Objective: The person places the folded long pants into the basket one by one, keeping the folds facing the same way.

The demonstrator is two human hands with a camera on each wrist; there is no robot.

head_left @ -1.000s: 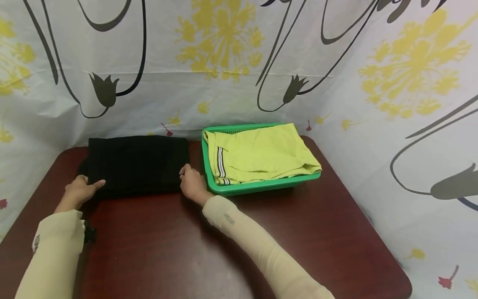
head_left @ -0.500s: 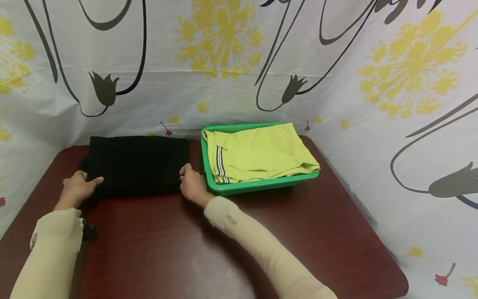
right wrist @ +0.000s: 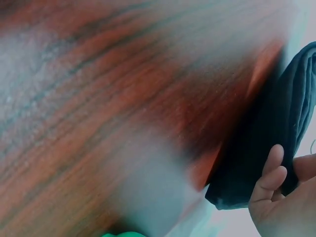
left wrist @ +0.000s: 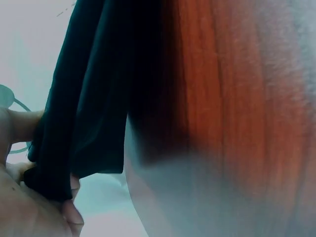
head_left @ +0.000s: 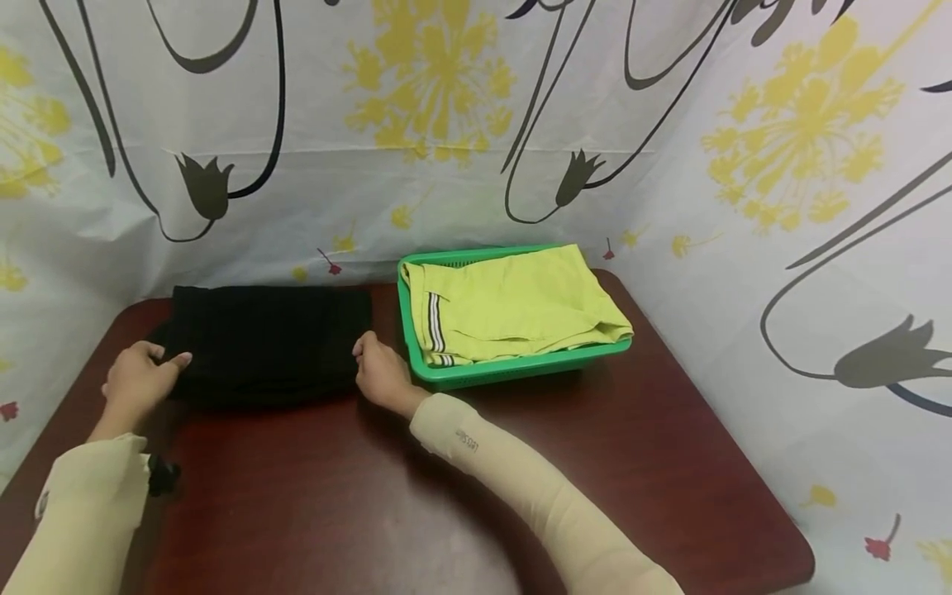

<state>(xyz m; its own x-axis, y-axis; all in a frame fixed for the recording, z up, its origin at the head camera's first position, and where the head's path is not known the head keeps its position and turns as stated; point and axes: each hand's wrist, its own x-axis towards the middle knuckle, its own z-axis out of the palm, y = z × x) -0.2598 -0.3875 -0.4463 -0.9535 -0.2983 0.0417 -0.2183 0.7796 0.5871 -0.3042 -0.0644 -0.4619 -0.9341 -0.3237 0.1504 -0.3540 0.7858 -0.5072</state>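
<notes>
A folded black cloth garment (head_left: 271,347) lies at the back left of the table, its layers stacked. My left hand (head_left: 140,382) grips its left end; in the left wrist view the thumb and fingers (left wrist: 73,219) lie on either side of the upper layers, and a lower flap hangs beside them. At the opposite end my right hand (head_left: 383,373) pinches the near right corner. The right wrist view shows the fingertips (right wrist: 274,177) on one face of the black fold (right wrist: 252,153) and the thumb on the other.
Right of the garment stands a green plastic basket (head_left: 513,368) holding a folded yellow-green garment (head_left: 513,306) with a striped band. The dark red wooden table (head_left: 312,496) has rounded corners. Patterned sheeting (head_left: 312,198) hangs behind and along the right side.
The black garment has come slightly nearer to me, its far edge now lower in the head view. My left hand has shifted a little left; the right keeps its hold.
</notes>
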